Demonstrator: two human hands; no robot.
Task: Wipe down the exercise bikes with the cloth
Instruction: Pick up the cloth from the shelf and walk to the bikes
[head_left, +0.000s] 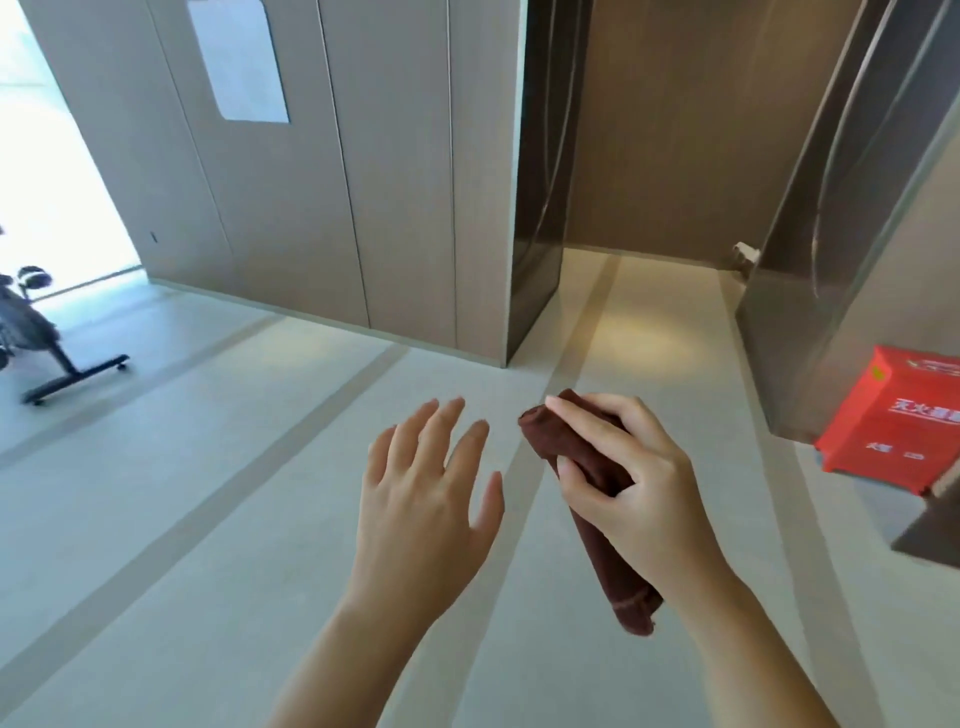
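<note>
Rolled dark brown cloth (597, 499) gripped in the right hand (628, 478), fingers and thumb curled round its upper part, lower end hanging below the palm, left hand (431, 493) just beside it, fingers straight and spread, holding nothing, exercise bike (31, 338) well beyond the left fingertips, red box (893, 421) on the floor right of the right hand

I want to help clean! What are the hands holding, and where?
The right hand grips a rolled dark brown cloth near its upper end. The left hand is open, holding nothing.
</note>
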